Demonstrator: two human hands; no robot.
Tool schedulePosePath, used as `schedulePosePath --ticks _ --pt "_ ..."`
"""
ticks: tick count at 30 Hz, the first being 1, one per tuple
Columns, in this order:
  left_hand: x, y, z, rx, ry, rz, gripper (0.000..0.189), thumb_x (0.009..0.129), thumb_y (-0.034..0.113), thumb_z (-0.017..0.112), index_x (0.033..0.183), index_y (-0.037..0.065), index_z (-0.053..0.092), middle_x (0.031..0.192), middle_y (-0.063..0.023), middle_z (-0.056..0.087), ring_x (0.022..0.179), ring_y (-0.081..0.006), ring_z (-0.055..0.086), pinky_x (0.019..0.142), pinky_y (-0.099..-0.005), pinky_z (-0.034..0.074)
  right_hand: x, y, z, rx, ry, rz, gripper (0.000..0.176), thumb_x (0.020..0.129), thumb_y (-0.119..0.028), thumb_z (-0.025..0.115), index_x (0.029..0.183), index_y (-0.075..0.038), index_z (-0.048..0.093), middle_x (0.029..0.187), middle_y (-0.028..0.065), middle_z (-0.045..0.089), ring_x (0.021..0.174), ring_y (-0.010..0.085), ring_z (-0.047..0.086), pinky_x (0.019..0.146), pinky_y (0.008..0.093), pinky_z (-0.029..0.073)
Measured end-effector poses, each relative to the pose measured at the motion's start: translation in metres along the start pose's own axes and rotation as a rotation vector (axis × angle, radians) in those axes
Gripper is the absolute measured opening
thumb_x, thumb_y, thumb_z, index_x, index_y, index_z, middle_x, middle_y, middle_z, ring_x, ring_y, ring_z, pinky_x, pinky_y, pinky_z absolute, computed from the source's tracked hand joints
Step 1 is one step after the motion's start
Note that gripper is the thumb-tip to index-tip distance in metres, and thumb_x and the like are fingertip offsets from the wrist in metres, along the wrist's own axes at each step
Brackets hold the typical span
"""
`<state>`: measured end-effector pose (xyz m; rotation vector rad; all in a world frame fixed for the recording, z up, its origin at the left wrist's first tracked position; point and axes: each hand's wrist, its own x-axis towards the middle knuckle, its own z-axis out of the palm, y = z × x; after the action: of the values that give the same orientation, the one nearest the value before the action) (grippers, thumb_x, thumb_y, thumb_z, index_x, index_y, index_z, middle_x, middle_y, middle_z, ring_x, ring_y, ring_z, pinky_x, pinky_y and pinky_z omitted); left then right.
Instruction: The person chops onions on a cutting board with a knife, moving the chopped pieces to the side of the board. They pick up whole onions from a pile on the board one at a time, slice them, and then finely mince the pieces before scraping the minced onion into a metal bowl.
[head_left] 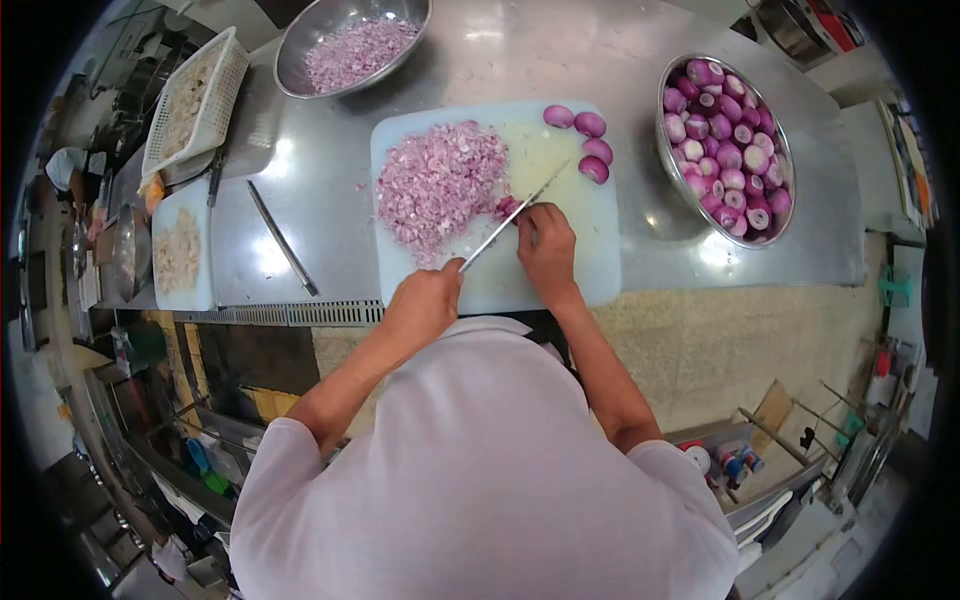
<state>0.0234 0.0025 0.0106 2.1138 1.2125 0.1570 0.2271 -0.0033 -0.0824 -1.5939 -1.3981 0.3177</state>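
Note:
My left hand (425, 305) is closed round the handle of a kitchen knife (497, 233), whose blade slants up and to the right over the white cutting board (592, 265). Beside the blade, the curled fingers of my right hand (548, 248) hold a small piece of purple onion (508, 206), partly hidden by knife and fingers. A broad heap of chopped onion (440, 185) covers the board's left part. Several peeled onion halves (590, 124) lie at its upper right corner.
A steel bowl (664, 130) of whole purple onions stands right. Another metal bowl (287, 62) with chopped onion sits at the back. Left are a honing steel-like rod (282, 238), a white basket (205, 135) and a smaller board (205, 285) with pale chopped food. Another person (68, 170) is far left.

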Motion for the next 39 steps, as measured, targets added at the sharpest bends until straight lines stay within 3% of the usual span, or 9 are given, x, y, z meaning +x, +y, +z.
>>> schedulePosePath --ticks 8,14,34,39 --pt "0.008 -0.018 0.004 0.076 0.007 -0.053 0.016 0.093 0.008 0.056 0.105 -0.002 0.06 0.064 -0.0262 0.057 0.064 -0.0466 0.058 0.058 -0.0532 0.043 0.001 -0.001 0.001 -0.119 0.022 -0.023 0.006 0.08 0.004 0.063 0.085 0.002 0.065 0.087 0.0154 0.064 0.081 0.0353 0.062 0.072 0.0427 0.051" --pt "0.002 -0.002 -0.004 0.022 0.042 -0.044 0.015 0.091 0.006 0.055 0.104 -0.003 0.058 0.066 -0.0263 0.06 0.065 -0.0464 0.06 0.061 -0.0555 0.046 0.006 -0.003 0.005 0.018 -0.024 0.135 0.006 0.078 0.004 0.063 0.084 0.002 0.065 0.086 0.0174 0.063 0.078 0.0382 0.061 0.07 0.0451 0.05" --pt "0.016 0.003 0.005 0.064 -0.057 -0.037 0.017 0.091 0.007 0.056 0.104 -0.003 0.059 0.066 -0.0268 0.06 0.065 -0.046 0.061 0.06 -0.0546 0.047 0.006 0.005 0.0 0.023 -0.055 0.14 0.005 0.079 0.006 0.061 0.083 0.004 0.063 0.087 0.0187 0.062 0.08 0.04 0.062 0.072 0.0459 0.05" --pt "0.022 -0.004 0.017 0.05 0.001 -0.031 0.016 0.091 0.008 0.056 0.101 -0.004 0.058 0.066 -0.0276 0.059 0.066 -0.047 0.06 0.061 -0.0554 0.047 0.003 0.005 0.0 0.025 -0.065 0.148 0.006 0.079 0.006 0.061 0.084 0.003 0.063 0.087 0.0183 0.062 0.079 0.0397 0.061 0.072 0.0456 0.05"
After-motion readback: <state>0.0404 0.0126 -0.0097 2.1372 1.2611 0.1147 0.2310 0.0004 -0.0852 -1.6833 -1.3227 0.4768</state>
